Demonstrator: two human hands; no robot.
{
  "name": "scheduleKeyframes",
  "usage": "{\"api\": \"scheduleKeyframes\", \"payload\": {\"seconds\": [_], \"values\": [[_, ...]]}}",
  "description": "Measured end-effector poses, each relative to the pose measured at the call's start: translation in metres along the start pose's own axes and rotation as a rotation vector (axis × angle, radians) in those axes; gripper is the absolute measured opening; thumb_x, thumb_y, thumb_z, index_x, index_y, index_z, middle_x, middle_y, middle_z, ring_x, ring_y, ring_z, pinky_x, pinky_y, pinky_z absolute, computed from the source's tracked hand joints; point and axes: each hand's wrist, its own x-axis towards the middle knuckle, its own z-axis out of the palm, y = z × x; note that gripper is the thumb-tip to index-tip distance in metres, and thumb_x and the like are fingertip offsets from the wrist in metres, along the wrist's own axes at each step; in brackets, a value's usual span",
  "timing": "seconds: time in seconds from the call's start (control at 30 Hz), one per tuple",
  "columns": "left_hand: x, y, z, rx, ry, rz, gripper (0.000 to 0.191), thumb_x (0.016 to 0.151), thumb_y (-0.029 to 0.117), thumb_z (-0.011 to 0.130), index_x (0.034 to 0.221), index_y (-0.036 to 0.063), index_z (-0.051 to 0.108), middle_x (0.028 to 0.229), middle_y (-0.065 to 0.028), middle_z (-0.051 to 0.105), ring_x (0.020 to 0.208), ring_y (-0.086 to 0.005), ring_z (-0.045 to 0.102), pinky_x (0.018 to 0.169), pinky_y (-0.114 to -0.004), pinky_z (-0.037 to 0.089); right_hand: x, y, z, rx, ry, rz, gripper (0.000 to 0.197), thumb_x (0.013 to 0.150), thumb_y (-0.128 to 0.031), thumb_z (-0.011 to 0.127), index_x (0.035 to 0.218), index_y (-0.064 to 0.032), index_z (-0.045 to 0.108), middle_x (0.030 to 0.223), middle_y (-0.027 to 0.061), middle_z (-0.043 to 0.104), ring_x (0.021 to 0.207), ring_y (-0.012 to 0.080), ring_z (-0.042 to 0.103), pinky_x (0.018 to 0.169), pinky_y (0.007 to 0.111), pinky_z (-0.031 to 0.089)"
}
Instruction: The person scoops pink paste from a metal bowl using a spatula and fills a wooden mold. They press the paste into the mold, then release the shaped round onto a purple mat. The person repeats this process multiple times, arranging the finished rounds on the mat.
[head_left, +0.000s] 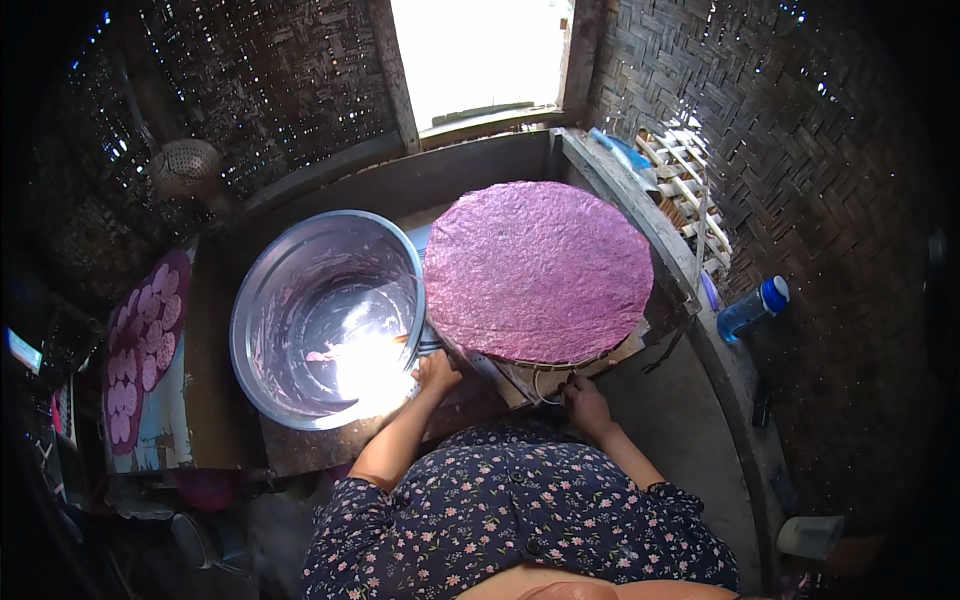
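A large metal basin (296, 300) stands before me on the left, its inside smeared with pale pink residue and a few pink scraps. Strong sunlight glares off its near right side. Beside that rim is my left hand (437, 375), fingers curled; whether it grips the rim is unclear. To the right, a wide round sheet of purple-pink dough-like material (536, 270) covers a round woven tray, whose bamboo rim (559, 366) shows along the near edge. My right hand (586, 405) is just below this rim, next to a thin pale loop (541, 390); its fingertips are partly hidden.
At far left, pink discs lie on a purple sheet (142, 352). A perforated ladle (186, 166) hangs on the woven wall. On the right ledge stand a blue-capped bottle (750, 309) and a plastic cup (810, 537). A wooden board (630, 202) borders the work area.
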Motion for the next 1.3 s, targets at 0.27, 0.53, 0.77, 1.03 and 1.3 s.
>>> {"api": "scheduleKeyframes", "payload": {"seconds": [0.27,0.53,0.77,1.03,1.3], "values": [[-0.052,-0.013,-0.019,-0.695,-0.435,0.069,0.038,0.078,0.015,0.057,0.114,0.0034,0.056,0.101,-0.013,0.062,0.096,-0.0206,0.058,0.08,-0.03,0.045,0.002,0.008,-0.003,-0.014,-0.125,-0.106,0.021,0.076,-0.008,0.057,0.097,-0.0061,0.056,0.104,0.0139,0.055,0.095,0.0326,0.057,0.078,0.041,0.049],[-0.111,-0.056,-0.067,-1.119,-0.544,0.242,0.032,0.078,0.017,0.063,0.107,0.004,0.06,0.088,-0.0047,0.062,0.077,-0.0155,0.059,0.067,-0.027,0.046,0.016,-0.028,-0.081,0.061,-0.349,-0.131,0.019,0.077,-0.012,0.064,0.094,-0.0051,0.062,0.096,0.0121,0.06,0.087,0.0316,0.06,0.073,0.04,0.049],[-0.17,-0.135,-0.138,-1.003,-0.353,0.208,0.029,0.075,0.016,0.066,0.1,0.0038,0.06,0.082,-0.0062,0.062,0.072,-0.0189,0.06,0.063,-0.029,0.048,0.051,-0.069,-0.224,0.468,-0.337,-0.409,0.015,0.071,-0.013,0.075,0.077,-0.0057,0.064,0.074,0.0057,0.059,0.061,0.0186,0.058,0.056,0.029,0.045],[-0.114,-0.151,-0.125,-0.257,0.314,-0.203,0.025,0.071,0.016,0.069,0.091,0.0035,0.061,0.074,-0.0079,0.062,0.065,-0.0227,0.062,0.059,-0.032,0.05,0.124,-0.094,-0.165,-0.078,-0.167,-0.549,0.014,0.074,-0.014,0.069,0.084,-0.0048,0.065,0.083,0.0071,0.061,0.071,0.0273,0.061,0.062,0.035,0.05],[-0.109,0.031,-0.158,-0.333,1.043,0.609,0.022,0.067,0.015,0.072,0.083,0.0032,0.062,0.066,-0.0097,0.063,0.059,-0.0265,0.064,0.055,-0.035,0.052,0.107,-0.125,-0.197,1.226,-0.625,-0.328,0.075,0.086,-0.062,0.043,0.131,-0.0014,0.045,0.121,0.0153,0.055,0.108,0.0222,0.055,0.09,0.034,0.044]]}}
